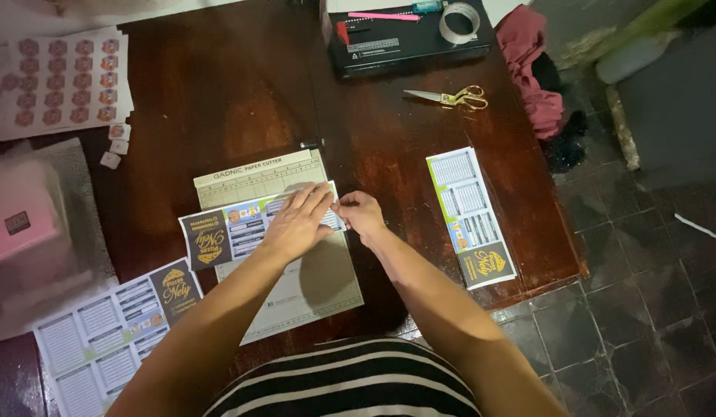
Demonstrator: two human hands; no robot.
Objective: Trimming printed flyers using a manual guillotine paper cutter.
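Evidently, a printed sheet [246, 228] was pressed flat on the paper cutter [284, 255] by the open left hand [297, 224], its edge pinched by the right hand [360, 216]; one cut strip [471, 218] lay aside, an uncut sheet [111, 332] remaining.

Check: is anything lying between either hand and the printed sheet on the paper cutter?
Nothing visible. The left hand lies flat on the printed sheet atop the paper cutter; the right hand touches the sheet's right edge.
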